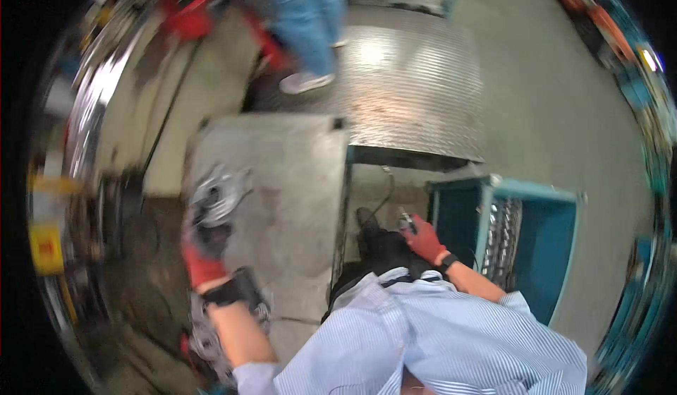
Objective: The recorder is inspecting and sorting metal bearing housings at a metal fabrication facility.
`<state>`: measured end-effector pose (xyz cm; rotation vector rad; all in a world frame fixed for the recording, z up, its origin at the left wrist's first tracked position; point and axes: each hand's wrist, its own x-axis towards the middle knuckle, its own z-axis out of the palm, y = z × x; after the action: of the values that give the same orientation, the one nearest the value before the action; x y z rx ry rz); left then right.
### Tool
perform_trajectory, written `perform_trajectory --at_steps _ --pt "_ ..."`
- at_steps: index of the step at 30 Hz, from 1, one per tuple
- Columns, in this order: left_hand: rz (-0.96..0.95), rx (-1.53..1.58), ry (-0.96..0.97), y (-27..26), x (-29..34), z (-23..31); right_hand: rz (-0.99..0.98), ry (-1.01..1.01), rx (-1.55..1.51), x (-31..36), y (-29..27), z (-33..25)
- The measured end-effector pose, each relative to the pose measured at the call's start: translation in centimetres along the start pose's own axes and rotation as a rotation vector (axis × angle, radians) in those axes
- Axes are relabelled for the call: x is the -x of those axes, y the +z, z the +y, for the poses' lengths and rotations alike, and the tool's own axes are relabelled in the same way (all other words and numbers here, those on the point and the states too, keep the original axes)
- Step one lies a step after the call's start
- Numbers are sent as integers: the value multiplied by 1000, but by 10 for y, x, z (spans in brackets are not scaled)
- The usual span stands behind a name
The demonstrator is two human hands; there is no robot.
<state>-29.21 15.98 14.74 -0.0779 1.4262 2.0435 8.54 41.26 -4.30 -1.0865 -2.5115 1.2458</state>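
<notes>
Your left hand (206, 266), in a red glove, reaches along the left edge of the grey metal worktop (303, 190), fingers toward a silver metal part (220, 196) that lies near that edge, nearer the far left corner than the near one. Blur hides the fingertips, so whether they grip the part or merely meet it cannot be told. Your right hand (424, 240), also gloved, is off the worktop's right edge, apparently curled around a small dark-and-silver object (407, 223).

The likeliest trouble sits on the left: a careless push there could tip the part over the edge, and a loose hold on smooth metal could let it slip. More silver parts (206, 338) crowd toward the near left corner, beside your forearm, where a backward sweep of the elbow could knock them. On the right, a thin cable (389, 190) hangs in the gap beyond the worktop's right edge and could snag your wrist or foot. Your right hand is also close to the near side of a blue bin (539, 254), whose rim could catch a knuckle.
</notes>
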Motion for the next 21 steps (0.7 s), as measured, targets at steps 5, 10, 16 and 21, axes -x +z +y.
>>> perform_trajectory --at_steps 5,10,16,21 --pt "116 527 240 -62 55 -135 -205 -95 14 15 16 -18" --pt "390 736 383 -59 101 -214 -317 -202 -19 30 21 -39" --pt "416 679 156 -56 129 -230 -425 -235 70 37 37 -49" --pt "441 -442 -179 -103 145 -273 -495 -263 53 41 50 -54"
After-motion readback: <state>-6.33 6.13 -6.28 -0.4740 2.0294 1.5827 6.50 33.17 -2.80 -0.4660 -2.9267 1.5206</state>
